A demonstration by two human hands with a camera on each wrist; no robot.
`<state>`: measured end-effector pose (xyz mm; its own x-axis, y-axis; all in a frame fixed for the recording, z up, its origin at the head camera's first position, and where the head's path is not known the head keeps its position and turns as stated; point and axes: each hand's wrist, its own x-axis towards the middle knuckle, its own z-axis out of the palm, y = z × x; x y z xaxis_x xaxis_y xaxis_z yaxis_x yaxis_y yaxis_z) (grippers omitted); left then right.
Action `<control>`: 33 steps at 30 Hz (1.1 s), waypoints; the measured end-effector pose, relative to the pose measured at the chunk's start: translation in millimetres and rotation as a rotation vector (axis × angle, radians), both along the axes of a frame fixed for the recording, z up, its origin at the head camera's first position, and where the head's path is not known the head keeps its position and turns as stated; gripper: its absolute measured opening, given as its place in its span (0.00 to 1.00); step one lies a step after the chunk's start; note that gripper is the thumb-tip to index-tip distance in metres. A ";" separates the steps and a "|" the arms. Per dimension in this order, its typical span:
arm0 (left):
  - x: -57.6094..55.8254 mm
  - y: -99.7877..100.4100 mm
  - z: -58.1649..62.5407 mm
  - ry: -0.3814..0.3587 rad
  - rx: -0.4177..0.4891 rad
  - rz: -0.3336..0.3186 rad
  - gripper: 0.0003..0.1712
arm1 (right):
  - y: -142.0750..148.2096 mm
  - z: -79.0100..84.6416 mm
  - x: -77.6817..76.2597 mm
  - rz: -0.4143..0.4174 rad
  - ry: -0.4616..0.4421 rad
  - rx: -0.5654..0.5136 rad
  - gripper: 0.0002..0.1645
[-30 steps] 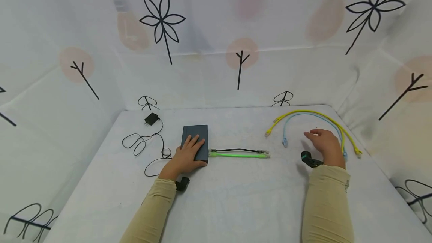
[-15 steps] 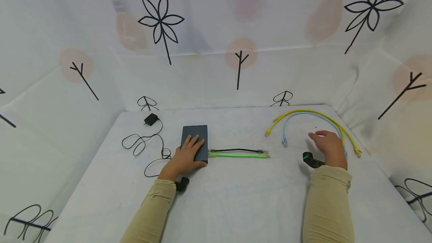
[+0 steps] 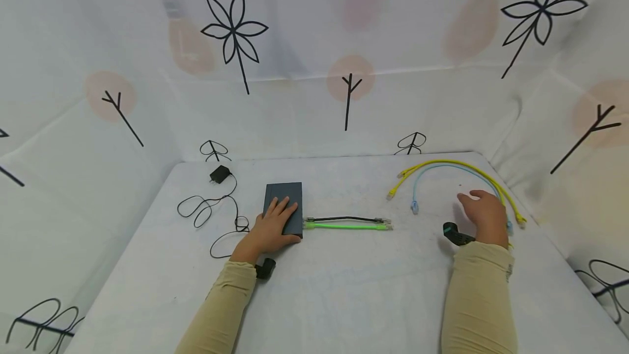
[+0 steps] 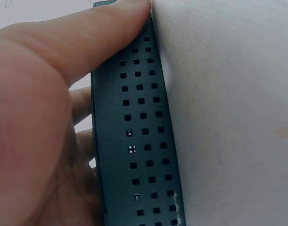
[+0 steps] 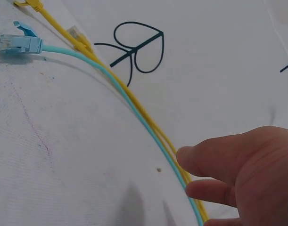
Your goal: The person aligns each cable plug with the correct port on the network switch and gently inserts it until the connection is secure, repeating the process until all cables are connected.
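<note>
A dark blue-grey box (image 3: 290, 195) lies on the table in the head view. My left hand (image 3: 267, 231) rests on it with spread fingers. In the left wrist view, the thumb (image 4: 87, 35) lies against the box's side, which has rows of square holes (image 4: 141, 101). To the right, my right hand (image 3: 484, 212) is beside the yellow network cables (image 3: 464, 164) and a light blue network cable (image 3: 442, 167). In the right wrist view, its thumb (image 5: 205, 157) and fingers are apart, at the bend of these cables. Whether they touch the cables I cannot tell.
A black network cable (image 3: 346, 217) and a green network cable (image 3: 346, 226) run from the box's right side. Left of the box lies a black power adapter (image 3: 220, 173) with a loosely looped thin cord (image 3: 203, 199). Printed white cloth walls (image 3: 304, 119) stand around the table.
My right hand has shifted a little to the right. Beside it, the near ends of the light blue and yellow cables have moved slightly. The left hand stays on the box.
</note>
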<state>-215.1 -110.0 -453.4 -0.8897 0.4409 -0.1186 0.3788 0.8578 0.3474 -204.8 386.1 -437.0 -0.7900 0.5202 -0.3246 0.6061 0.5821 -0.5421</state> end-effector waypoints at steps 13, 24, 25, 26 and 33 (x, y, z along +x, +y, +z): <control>-0.9 -0.5 -2.2 -0.002 -0.007 -0.003 0.50 | 6.2 -2.7 1.4 0.003 -0.034 0.060 0.45; -1.3 -0.8 -3.5 0.003 -0.010 -0.005 0.50 | 9.6 -0.2 7.3 -0.012 -0.026 0.087 0.44; -1.4 -0.9 -3.7 0.005 -0.008 -0.006 0.50 | 10.4 0.0 7.8 -0.015 -0.028 0.093 0.44; -1.4 -1.0 -4.0 0.007 -0.008 -0.007 0.50 | 11.0 0.2 8.2 -0.021 -0.029 0.098 0.44; -2.4 -1.4 -5.6 0.006 -0.013 -0.006 0.50 | 12.3 1.5 13.7 -0.094 0.001 0.106 0.39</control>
<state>-217.5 -111.3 -459.0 -0.8878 0.4445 -0.1194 0.3857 0.8600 0.3342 -191.1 398.4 -435.5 -0.7367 0.6228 -0.2636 0.6599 0.5768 -0.4814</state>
